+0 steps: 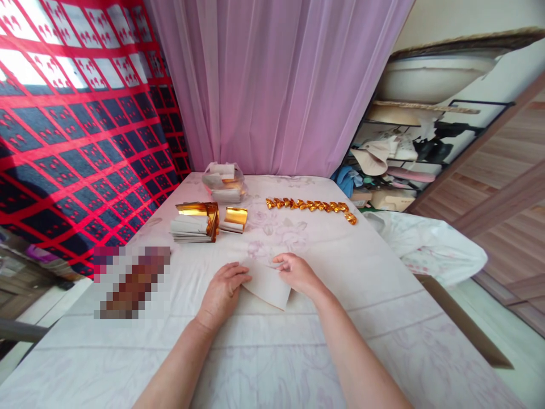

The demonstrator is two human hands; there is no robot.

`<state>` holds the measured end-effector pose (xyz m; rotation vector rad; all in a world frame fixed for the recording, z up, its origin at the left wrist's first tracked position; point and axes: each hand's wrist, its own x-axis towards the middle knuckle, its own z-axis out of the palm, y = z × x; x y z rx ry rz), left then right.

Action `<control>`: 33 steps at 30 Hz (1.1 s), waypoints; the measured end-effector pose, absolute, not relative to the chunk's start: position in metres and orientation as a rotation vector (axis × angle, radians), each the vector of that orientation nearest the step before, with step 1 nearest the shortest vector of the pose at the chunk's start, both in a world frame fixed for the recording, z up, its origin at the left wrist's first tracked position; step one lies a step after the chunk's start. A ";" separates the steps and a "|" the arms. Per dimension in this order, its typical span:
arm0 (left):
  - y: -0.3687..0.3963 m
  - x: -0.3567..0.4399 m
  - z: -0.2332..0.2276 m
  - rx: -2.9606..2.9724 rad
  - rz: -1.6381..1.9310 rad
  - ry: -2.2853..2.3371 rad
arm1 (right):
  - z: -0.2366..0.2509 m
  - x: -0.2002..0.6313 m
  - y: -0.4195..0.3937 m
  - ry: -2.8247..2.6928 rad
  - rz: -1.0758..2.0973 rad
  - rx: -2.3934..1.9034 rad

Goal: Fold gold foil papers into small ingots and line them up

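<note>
On the floral tablecloth (238,363), a pale paper sheet (268,288) sits between the left hand (223,288), gripping its left corner, and the right hand (298,275), pinching its upper-right edge. Probably light, bendable and easily creased, it suits edge holds. Beyond lies a gold-foil paper stack (191,226).

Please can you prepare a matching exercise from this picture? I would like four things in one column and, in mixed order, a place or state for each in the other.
Things:
1. folded gold pieces
2. pale paper sheet
3. clear plastic bag
4. curtain

Places and states:
A. between the left hand and the right hand
B. purple, hanging in folds beyond the table
C. arranged in a row, bent at its right end
D. near the table's far edge, with papers inside

Right pairs: 1-C, 2-A, 3-D, 4-B.
</note>
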<state>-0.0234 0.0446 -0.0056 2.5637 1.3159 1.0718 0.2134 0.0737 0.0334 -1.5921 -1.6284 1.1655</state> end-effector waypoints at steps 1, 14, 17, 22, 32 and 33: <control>0.043 -0.023 -0.004 2.569 0.982 1.347 | 0.035 0.214 0.073 -1.669 1.129 -1.605; 0.026 -0.004 0.003 2.526 0.782 1.584 | 0.046 0.223 0.065 -1.920 1.181 -1.591; 0.027 -0.005 0.003 2.533 0.698 1.585 | 0.044 0.225 0.067 -1.893 1.262 -1.579; 0.026 -0.007 0.004 2.561 0.628 1.536 | 0.043 0.231 0.066 -1.858 1.488 -1.509; 0.026 -0.004 0.008 2.564 0.689 1.458 | 0.035 0.239 0.055 -2.050 1.389 -1.281; 0.027 -0.004 0.008 2.554 0.696 1.440 | 0.038 0.240 0.052 -2.113 1.296 -1.297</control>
